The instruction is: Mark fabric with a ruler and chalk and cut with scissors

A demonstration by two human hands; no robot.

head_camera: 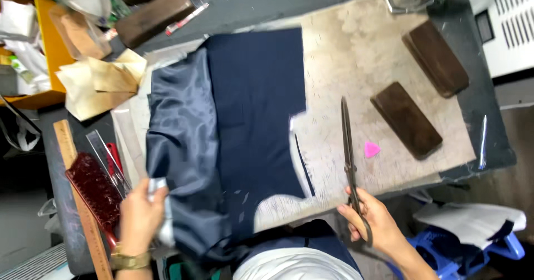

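Here, right hand (pixel 374 217) gripping shears (pixel 349 159), beside fabric (pixel 253 119) edge

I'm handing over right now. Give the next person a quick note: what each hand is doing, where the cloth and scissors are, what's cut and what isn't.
Left hand: grip closed on the lower left edge of the navy cloth, by its shiny lining.
Right hand: grip closed on the handles of the long scissors; blades shut, pointing away, lying over the pale table pad, clear of the cloth.
Done: the cloth's right edge is already cut to shape, and a thin navy strip lies loose beside it.
Left: whether more cutting remains can't be told.
Nearby: pink chalk, two dark wooden blocks, brush and wooden ruler at left.
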